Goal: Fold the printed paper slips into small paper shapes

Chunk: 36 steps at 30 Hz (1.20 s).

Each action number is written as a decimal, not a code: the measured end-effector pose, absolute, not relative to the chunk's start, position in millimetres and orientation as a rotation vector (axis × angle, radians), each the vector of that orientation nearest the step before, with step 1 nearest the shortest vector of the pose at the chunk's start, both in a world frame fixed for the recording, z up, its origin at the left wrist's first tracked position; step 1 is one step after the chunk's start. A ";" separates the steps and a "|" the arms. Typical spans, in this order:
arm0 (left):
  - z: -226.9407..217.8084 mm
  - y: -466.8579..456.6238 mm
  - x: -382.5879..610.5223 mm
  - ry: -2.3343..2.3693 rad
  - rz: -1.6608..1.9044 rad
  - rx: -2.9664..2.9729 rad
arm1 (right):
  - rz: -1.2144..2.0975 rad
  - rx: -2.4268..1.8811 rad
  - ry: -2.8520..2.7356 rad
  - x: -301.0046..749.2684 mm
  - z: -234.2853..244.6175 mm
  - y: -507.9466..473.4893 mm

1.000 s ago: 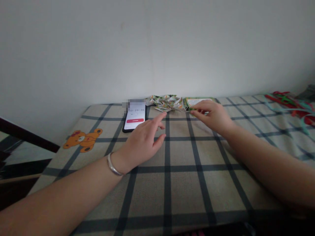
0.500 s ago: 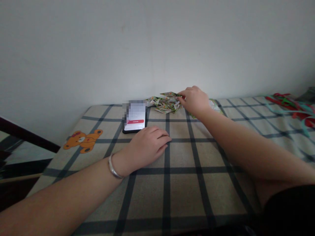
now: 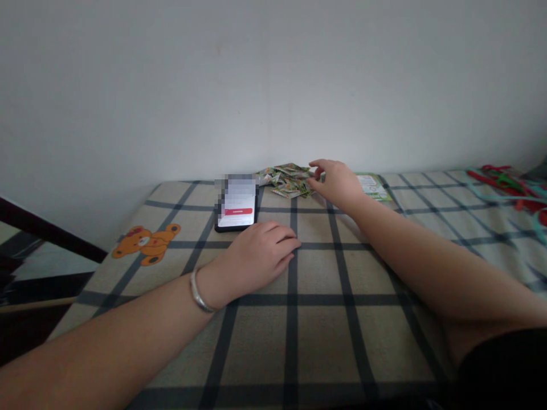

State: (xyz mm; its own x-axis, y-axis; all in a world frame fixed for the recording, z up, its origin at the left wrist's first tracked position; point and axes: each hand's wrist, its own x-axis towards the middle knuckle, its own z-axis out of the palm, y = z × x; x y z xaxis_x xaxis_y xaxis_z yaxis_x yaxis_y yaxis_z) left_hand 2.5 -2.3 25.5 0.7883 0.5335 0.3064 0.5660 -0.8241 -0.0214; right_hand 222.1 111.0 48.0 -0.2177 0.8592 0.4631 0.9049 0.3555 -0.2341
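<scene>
A heap of small green and white sachets [image 3: 287, 177] lies at the far edge of the checked cloth [image 3: 325, 319], against the wall. My right hand [image 3: 337, 183] reaches to the right edge of that heap, fingers parted, thumb and forefinger at the nearest sachets; nothing shows in its grip. A flat green packet [image 3: 372, 185] lies just right of that hand. My left hand [image 3: 260, 253] rests palm down on the cloth, fingers lying flat and loosely curled, a silver bangle [image 3: 197, 290] on the wrist. A phone [image 3: 237, 208] with a lit screen lies just beyond it.
An orange bear print [image 3: 146, 241] marks the cloth at the left. Red and teal ribbons [image 3: 510, 185] lie at the far right. The surface ends at the left edge, with a dark rail [image 3: 47, 233] and floor below.
My right hand moved from the flat packet to the sachet heap, raised a sachet over it, then came down with fingers apart. My left hand dropped flat onto the cloth.
</scene>
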 end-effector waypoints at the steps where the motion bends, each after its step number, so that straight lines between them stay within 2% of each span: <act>1: 25.8 -2.6 1.6 -0.883 -0.438 -2.862 | -0.101 -1.517 -2.109 226.3 48.1 107.2; 5: 27.0 -4.3 -3.0 -0.875 -0.436 -2.852 | -0.168 -1.544 -2.142 245.4 51.3 88.2; 11: 27.5 -6.9 -6.5 -0.870 -0.430 -2.842 | -0.404 -1.813 -2.224 266.0 55.4 57.0; 19: 27.4 -8.9 -7.1 -0.852 -0.435 -2.837 | -0.676 -1.874 -2.380 257.9 44.9 43.1; 36: 22.6 -5.4 -2.2 -0.853 -0.433 -2.829 | -0.693 -1.829 -2.493 265.8 36.4 45.7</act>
State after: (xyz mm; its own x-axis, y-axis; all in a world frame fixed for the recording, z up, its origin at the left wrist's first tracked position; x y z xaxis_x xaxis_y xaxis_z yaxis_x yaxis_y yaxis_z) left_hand -2.2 -5.4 22.6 0.7960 0.5155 0.3172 0.5603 -0.8259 -0.0637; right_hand 265.8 45.7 36.4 -0.3335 0.9139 0.2315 0.9022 0.2381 0.3596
